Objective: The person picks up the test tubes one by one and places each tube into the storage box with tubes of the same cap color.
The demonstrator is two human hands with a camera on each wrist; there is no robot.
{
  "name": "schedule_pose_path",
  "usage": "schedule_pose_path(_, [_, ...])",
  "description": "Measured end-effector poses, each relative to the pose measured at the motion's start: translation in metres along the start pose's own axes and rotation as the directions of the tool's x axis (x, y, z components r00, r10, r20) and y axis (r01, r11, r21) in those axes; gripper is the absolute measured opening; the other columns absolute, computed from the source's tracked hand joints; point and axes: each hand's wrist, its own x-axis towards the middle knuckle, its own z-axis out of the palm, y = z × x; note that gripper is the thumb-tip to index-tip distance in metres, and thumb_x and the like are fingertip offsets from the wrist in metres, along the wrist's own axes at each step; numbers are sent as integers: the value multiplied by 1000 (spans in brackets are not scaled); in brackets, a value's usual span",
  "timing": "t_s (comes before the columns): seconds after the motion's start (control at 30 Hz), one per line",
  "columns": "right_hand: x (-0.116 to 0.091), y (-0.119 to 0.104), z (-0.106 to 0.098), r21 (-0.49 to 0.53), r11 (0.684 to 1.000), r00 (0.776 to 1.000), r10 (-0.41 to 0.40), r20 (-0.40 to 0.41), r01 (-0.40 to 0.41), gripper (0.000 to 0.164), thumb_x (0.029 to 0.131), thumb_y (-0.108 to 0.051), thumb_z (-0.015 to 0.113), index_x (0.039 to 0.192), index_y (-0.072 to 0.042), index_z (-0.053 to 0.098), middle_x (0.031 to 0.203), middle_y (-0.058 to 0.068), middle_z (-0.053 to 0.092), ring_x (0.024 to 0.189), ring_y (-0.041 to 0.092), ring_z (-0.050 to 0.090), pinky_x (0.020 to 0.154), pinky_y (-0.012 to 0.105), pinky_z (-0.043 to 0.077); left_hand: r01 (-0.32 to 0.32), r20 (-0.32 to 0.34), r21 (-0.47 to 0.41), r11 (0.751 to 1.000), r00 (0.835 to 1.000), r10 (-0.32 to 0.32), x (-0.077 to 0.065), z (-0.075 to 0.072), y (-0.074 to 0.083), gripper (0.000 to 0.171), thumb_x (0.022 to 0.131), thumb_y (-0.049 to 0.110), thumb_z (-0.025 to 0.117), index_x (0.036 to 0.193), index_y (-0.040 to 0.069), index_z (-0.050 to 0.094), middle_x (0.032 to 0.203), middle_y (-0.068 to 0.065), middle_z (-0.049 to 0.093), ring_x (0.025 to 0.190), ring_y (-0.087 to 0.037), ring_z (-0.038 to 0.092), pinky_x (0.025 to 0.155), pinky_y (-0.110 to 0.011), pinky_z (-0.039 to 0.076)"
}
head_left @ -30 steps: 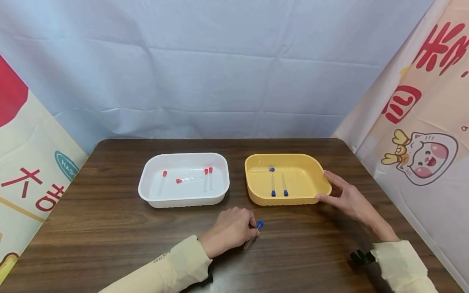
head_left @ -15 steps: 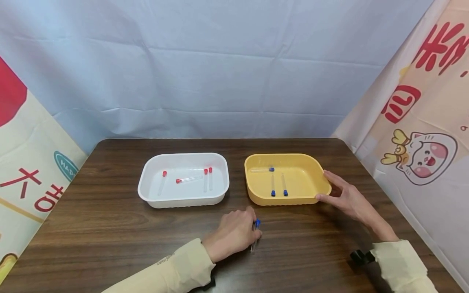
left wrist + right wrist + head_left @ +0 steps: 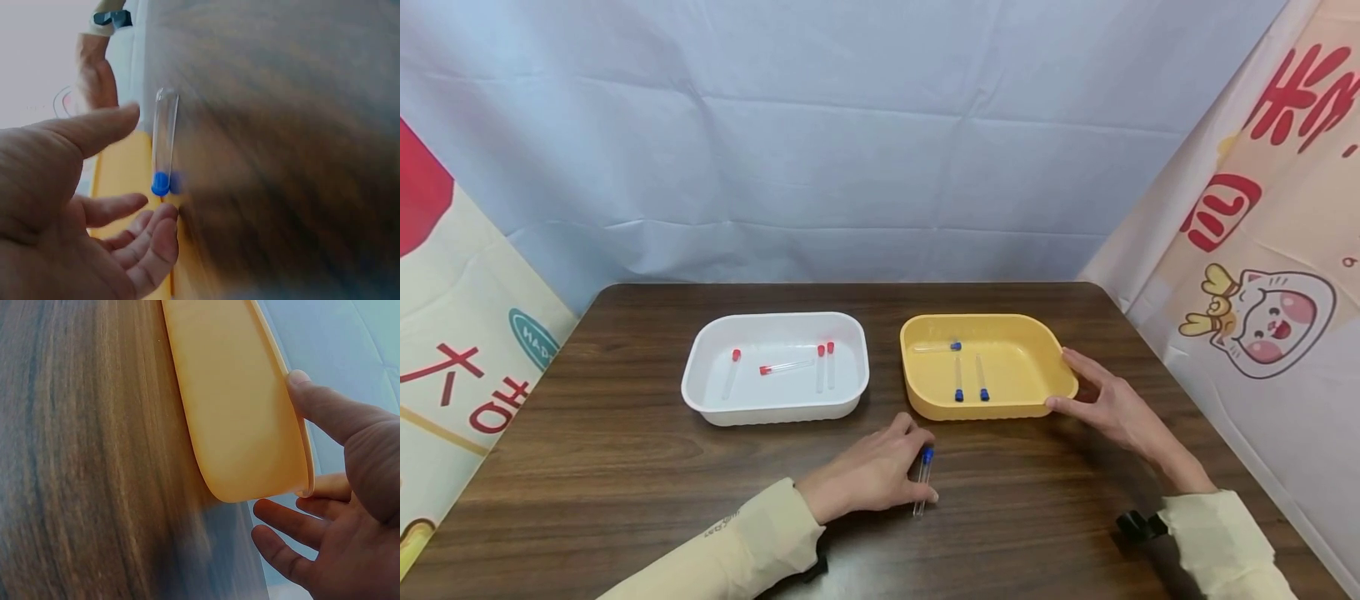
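Note:
A clear test tube with a blue cap (image 3: 927, 455) lies on the table in front of the yellow tray. My left hand (image 3: 876, 467) is spread about it, thumb on one side and fingers on the other. In the left wrist view a gap shows between the fingertips and the test tube (image 3: 164, 137). My right hand (image 3: 1112, 408) holds the right front corner of the yellow tray (image 3: 985, 411). The right wrist view has that thumb on the tray's rim (image 3: 275, 344), and the index finger passes behind the corner. Several blue-capped tubes (image 3: 958, 383) lie inside.
To the left of the yellow tray stands a white tray (image 3: 775, 412) with several red-capped test tubes (image 3: 786, 367) in it. Both trays rest on a dark wooden table (image 3: 625, 467). A pale cloth (image 3: 850, 167) hangs behind the table, with printed cloths at the sides.
My left hand's fingers have spread away from the blue-capped tube, which now lies more in view between thumb and fingers. The right hand and both trays have stayed put.

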Motion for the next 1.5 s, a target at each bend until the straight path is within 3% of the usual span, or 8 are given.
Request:
schedule_pose_path(0.2, [0,0,0,-2,1000,1000,-2,3,2,97,93,-39,78,161,3,25,163,29,28,139,51,42,103,61,42,-88,27,34,996,996,87,-2,-4,-8,79,77,52,89,139,12,60,115,3,48,101,-9,52,94,-22,46])
schedule_pose_path(0.6, [-1,0,0,5,1000,1000,4,6,-4,98,93,-39,79,162,1,24,163,29,28,138,52,42,103,61,43,-123,113,94,988,987,112,1,-2,-10,97,73,60,89,148,9,53,125,4,46,115,-9,44,100,-21,43])
schedule_pose_path(1.2, [-1,2,1,16,1000,1000,-7,3,7,95,92,-38,80,163,-2,26,163,28,29,141,52,38,103,69,40,-163,81,157,974,985,151,1,3,-8,92,70,59,91,141,10,59,126,3,50,112,-10,46,97,-20,44])
schedule_pose_path(1.5, [-1,1,1,7,1000,1000,-9,-1,9,95,93,-38,79,162,0,26,163,28,29,139,52,40,103,66,42,-183,75,191,964,982,172,0,4,-10,87,70,61,90,136,12,61,128,2,51,114,-11,47,98,-22,44])
